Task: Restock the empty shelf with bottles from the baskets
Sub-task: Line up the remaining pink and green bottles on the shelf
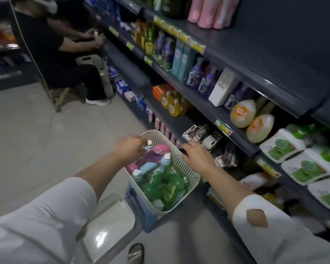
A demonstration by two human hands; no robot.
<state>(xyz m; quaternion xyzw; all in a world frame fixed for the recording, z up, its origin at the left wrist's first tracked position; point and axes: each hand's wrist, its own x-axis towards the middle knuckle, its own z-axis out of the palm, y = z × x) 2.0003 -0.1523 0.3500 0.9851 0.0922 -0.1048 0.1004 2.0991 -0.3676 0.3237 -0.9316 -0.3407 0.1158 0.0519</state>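
Note:
A cream perforated basket (187,169) stands in front of me, full of bottles: green ones (160,185), light blue ones (151,165) and a pink and purple one (157,152). My left hand (130,148) is at the basket's far left corner, fingers curled round a small white-capped bottle (149,143). My right hand (196,156) lies with fingers stretched out over the basket's right rim, beside the low shelf. A bare stretch of dark shelf (179,121) lies just beyond, next to yellow bottles (174,106).
The basket sits on a blue crate (141,212), with a white plastic stool (107,221) to its left. Stocked shelves (236,77) run along the right. Another person (61,54) sits at the shelves further down the aisle. My sandalled foot (135,253) is on the tiled floor.

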